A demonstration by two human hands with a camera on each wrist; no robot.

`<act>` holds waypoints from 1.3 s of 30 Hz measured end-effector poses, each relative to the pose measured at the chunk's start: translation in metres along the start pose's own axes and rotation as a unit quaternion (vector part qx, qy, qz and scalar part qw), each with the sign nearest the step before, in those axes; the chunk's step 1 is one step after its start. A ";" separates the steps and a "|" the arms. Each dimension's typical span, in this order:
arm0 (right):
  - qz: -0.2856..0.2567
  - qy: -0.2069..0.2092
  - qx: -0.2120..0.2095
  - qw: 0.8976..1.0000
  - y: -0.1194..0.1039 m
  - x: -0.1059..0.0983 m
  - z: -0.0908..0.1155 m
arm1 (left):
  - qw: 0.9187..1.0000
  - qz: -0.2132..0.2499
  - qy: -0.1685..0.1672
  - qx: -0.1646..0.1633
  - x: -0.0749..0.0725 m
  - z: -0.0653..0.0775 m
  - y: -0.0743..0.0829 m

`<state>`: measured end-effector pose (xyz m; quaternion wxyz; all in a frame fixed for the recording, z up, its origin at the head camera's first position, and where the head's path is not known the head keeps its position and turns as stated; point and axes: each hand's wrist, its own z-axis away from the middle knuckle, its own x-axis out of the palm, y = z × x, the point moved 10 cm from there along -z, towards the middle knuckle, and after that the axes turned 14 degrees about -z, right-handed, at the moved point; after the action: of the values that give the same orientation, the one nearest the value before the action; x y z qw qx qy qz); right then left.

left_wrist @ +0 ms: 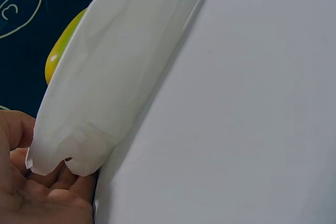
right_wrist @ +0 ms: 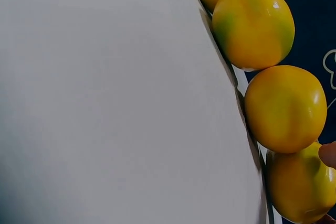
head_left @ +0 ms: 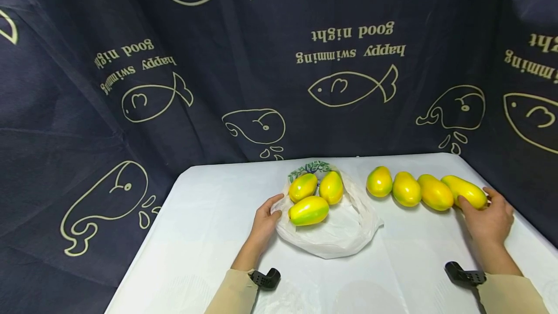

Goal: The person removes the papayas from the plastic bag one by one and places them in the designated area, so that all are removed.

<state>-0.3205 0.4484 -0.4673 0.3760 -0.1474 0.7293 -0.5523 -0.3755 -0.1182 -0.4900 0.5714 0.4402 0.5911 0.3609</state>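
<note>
A white plastic bag point(head_left: 331, 243) lies spread on the table with its mouth open. Three yellow-green mangoes point(head_left: 308, 211) sit inside it. My left hand point(head_left: 264, 222) pinches the bag's left rim between thumb and fingers; the left wrist view shows the bag's side point(left_wrist: 121, 56) rising from that hand point(left_wrist: 42, 192). To the right, several mangoes point(head_left: 407, 189) form a row. At its right end my right hand point(head_left: 490, 217) grips the last mango point(head_left: 464, 192), thumb on the near side and fingers around the far end. In the right wrist view only a fingertip shows beside that mango point(right_wrist: 299, 187).
The white table point(head_left: 196, 236) ends at a dark blue cloth point(head_left: 244, 62) printed with fish and whales, which hangs behind and along both sides. A green leaf print point(head_left: 311, 168) marks the bag's far edge. Both wrists wear black straps with small devices.
</note>
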 end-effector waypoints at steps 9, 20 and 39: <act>0.000 0.006 -0.004 1.000 -0.003 -0.004 0.004 | 1.000 0.000 0.000 0.007 0.001 0.000 0.000; -0.007 0.008 -0.042 0.999 -0.019 -0.004 0.007 | 1.000 0.000 -0.002 0.003 0.000 0.000 0.001; -0.026 -0.012 -0.131 0.991 -0.069 0.022 0.033 | 1.000 -0.004 0.004 0.007 0.000 -0.001 0.001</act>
<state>-0.3258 0.3879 -0.4158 0.3474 -0.2212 0.7869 -0.4596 -0.3762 -0.1178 -0.4894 0.5669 0.4407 0.5979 0.3562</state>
